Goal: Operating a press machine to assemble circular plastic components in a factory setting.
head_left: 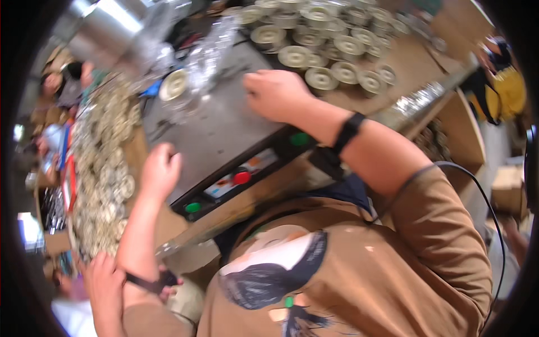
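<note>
My left hand is closed in a loose fist over the left edge of a grey metal machine plate, with nothing visible in it. My right hand, also curled closed, hovers over the plate's far right part, next to the piled round parts; nothing shows in it. A cream round part, like a spool or pulley, lies at the plate's far left beside crumpled clear plastic film. Another person's hand is at my left forearm, by a black wrist strap.
Cream round parts are heaped at the far right, and many more cover the left. The machine's black front panel has a red button and green buttons. A shiny metal cylinder stands far left. A cable loops by my right arm.
</note>
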Tool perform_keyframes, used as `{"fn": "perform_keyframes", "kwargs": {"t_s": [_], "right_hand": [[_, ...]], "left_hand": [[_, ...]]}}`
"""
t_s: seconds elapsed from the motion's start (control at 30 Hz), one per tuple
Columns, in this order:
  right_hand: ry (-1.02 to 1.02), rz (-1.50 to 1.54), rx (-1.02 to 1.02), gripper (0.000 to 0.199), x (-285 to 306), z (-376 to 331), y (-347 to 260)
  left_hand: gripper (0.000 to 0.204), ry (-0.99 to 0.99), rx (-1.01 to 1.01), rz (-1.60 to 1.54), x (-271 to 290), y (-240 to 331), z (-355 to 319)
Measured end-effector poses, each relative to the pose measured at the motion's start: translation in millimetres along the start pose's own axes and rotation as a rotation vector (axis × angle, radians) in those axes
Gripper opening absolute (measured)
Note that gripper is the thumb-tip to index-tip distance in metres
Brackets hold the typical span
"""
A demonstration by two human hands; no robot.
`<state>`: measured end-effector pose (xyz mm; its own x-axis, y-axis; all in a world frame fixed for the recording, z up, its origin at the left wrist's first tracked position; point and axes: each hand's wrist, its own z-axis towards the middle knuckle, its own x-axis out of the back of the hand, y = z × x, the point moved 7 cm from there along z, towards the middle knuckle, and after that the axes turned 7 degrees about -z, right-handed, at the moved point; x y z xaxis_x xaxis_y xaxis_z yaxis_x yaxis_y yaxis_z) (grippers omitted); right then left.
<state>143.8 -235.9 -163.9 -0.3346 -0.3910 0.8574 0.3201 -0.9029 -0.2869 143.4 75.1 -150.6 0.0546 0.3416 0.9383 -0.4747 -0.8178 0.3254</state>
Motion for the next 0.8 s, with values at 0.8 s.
{"fn": "perform_keyframes", "kwargs": {"t_s": [0.8], "right_hand": [[-0.153,-0.347,0.003,0.014,-3.8,-8.8,16.4]], "left_hand": [[0.031,-0.132,-0.212,-0.097,0.9,24.0,50.9]]}}
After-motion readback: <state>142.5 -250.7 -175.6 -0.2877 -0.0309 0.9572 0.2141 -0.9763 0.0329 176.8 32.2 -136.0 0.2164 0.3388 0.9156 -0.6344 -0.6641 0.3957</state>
